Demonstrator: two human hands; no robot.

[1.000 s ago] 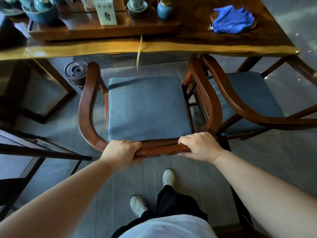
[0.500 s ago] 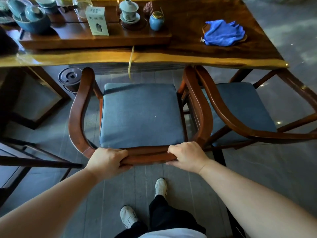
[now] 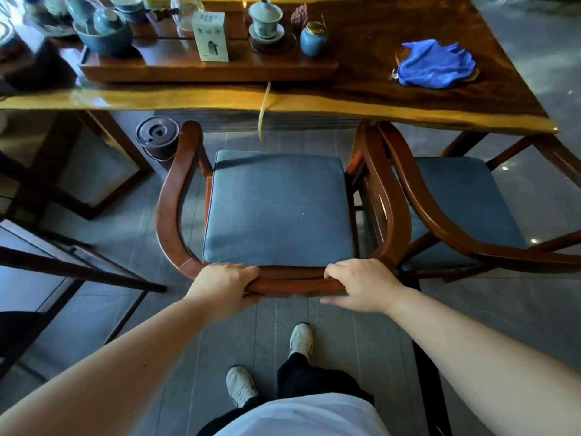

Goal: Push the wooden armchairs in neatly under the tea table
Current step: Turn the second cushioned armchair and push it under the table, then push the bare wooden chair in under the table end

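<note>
Your left hand [image 3: 224, 286] and right hand [image 3: 361, 283] both grip the curved back rail of the near armchair [image 3: 276, 212], fingers [image 3: 248, 273] wrapped over the top of the rail, thumbs under it. Hands sit well apart on the rail, blue seat cushion just beyond them. The chair stands on the floor in front of the table [image 3: 345, 102], front edge of the seat short of the table edge, armrest tips near it. Second armchair [image 3: 456, 209] just beside on the right, armrests almost touching, seat partly under the table.
</note>
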